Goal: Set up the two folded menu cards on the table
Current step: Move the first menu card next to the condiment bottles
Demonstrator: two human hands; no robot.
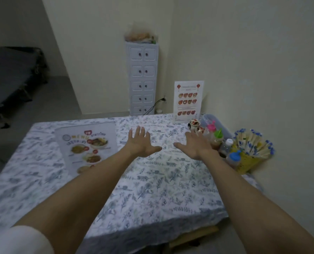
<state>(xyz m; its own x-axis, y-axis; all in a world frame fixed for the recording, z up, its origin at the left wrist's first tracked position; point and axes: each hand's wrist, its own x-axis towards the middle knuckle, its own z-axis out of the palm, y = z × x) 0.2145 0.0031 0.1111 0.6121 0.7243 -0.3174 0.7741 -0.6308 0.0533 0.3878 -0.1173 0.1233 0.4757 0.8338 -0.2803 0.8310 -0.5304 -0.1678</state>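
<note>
Menus [87,143] [188,100] are stood on the cloth [152,180]; hands [140,143] [194,145] are spread flat, nothing held. Right-hand sweep risks bottles [216,140] being toppled.

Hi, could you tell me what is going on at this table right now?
A person stretches both arms over the table. The left hand and right hand are open and hold nothing. One menu card stands at the left, another menu card at the far right corner beside the condiment bottles.
</note>
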